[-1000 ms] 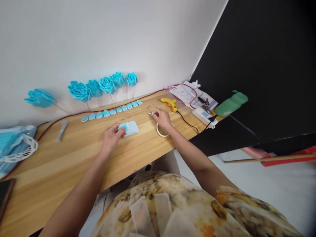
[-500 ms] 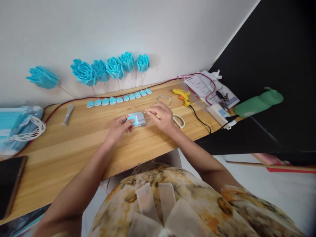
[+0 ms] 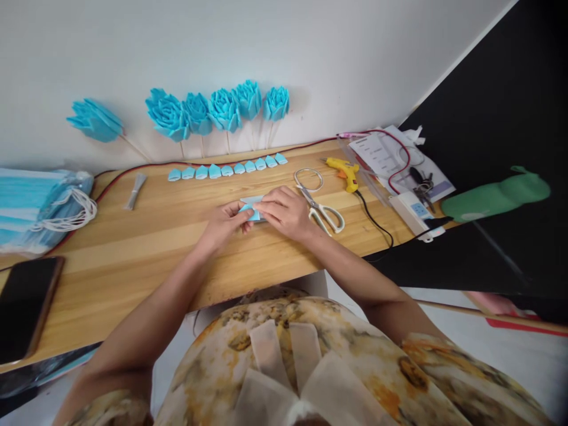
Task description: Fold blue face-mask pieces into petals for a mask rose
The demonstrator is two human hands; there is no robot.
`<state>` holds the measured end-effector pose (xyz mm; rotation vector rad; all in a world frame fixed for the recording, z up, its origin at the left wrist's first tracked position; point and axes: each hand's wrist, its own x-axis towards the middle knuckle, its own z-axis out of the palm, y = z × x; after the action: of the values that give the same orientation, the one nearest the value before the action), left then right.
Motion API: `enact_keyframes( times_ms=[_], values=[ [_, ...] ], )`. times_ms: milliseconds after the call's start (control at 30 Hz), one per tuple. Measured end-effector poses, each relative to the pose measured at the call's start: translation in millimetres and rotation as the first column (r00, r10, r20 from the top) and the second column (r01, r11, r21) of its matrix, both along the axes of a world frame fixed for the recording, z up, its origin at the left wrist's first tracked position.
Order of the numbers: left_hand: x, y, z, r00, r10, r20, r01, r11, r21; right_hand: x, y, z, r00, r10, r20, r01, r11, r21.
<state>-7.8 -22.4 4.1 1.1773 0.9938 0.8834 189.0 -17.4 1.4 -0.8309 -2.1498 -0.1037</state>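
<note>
Both my hands meet over a small light-blue folded piece point(image 3: 251, 205) lying on the wooden table point(image 3: 146, 236). My left hand point(image 3: 223, 225) pinches its left edge with curled fingers. My right hand point(image 3: 286, 211) presses on its right side, fingers together, covering most of it. White-handled scissors point(image 3: 320, 204) lie just right of my right hand, untouched. A row of several small blue folded petals point(image 3: 227, 169) lies beyond my hands, near the wall.
Several blue fabric roses on sticks point(image 3: 208, 109) lean on the wall. Blue face masks point(image 3: 31, 204) pile at far left, a phone point(image 3: 24, 305) at front left. A yellow glue gun point(image 3: 344, 171), power strip point(image 3: 410, 212), papers and a green bottle point(image 3: 492, 195) sit right.
My right hand let go of the scissors and came left onto the blue piece, joining my left hand. The view shifted, so everything sits further right in the picture.
</note>
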Motion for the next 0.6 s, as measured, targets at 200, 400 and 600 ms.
enact_keyframes(
  times_ms=[200, 400, 600],
  values=[
    [-0.1, -0.2, -1.4, 1.000, -0.004, 0.030, 0.004, 1.000, 0.006, -0.2, 0.7, -5.3, 1.000, 0.002, -0.014, -0.002, 0.999, 0.049],
    [0.5, 0.4, -0.3, 0.999, 0.009, 0.042, -0.009, 1.000, -0.005, -1.4, 1.3, -7.7, 1.000, 0.014, -0.023, -0.015, 0.998, -0.053],
    [-0.6, 1.2, 1.3, 0.994, -0.022, 0.109, 0.024, 1.000, -0.010, -4.8, 0.6, -4.3, 0.996, 0.041, -0.075, -0.046, 0.997, -0.063]
  ],
)
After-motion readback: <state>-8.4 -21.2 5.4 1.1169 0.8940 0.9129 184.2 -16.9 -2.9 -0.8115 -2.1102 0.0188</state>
